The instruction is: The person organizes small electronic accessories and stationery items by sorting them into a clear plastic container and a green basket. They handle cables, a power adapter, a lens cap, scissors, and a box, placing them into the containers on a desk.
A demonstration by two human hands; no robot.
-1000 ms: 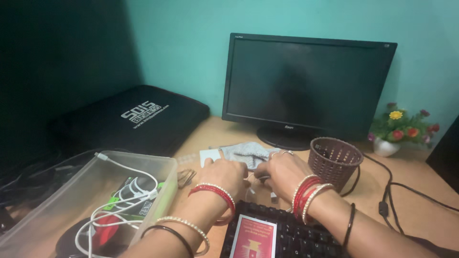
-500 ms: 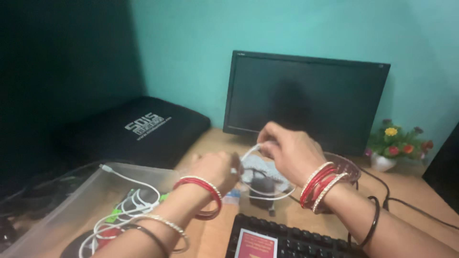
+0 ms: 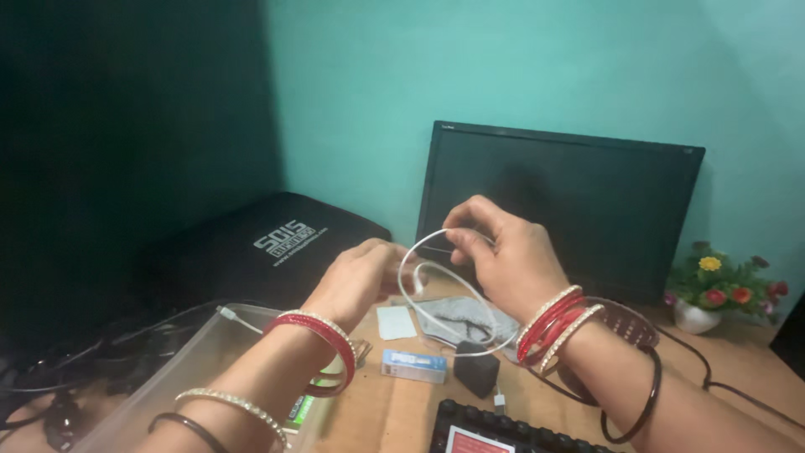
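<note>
Both my hands are raised above the desk in front of the monitor (image 3: 562,210), sharing a thin white cable (image 3: 436,285) that curls in loops between them. My left hand (image 3: 360,281) pinches one part of the cable near its fingertips. My right hand (image 3: 503,256) grips the top of a loop. The cable runs down to a small dark adapter (image 3: 476,369) that rests on the wooden desk just under my right wrist. Red, white and dark bangles sit on both wrists.
A clear plastic box (image 3: 197,369) stands at the lower left. A black padded bag (image 3: 268,243) lies behind it. On the desk (image 3: 738,356) are a small blue and white pack (image 3: 414,366), a white card (image 3: 394,322), a grey cloth (image 3: 461,315), a brown mesh basket (image 3: 625,323), a keyboard (image 3: 503,428) and a flower pot (image 3: 713,289).
Both hands rose from the desk surface with the white cable, drawing it up into loops. The adapter came out from under the hands. The camera view tilted up and shifted left.
</note>
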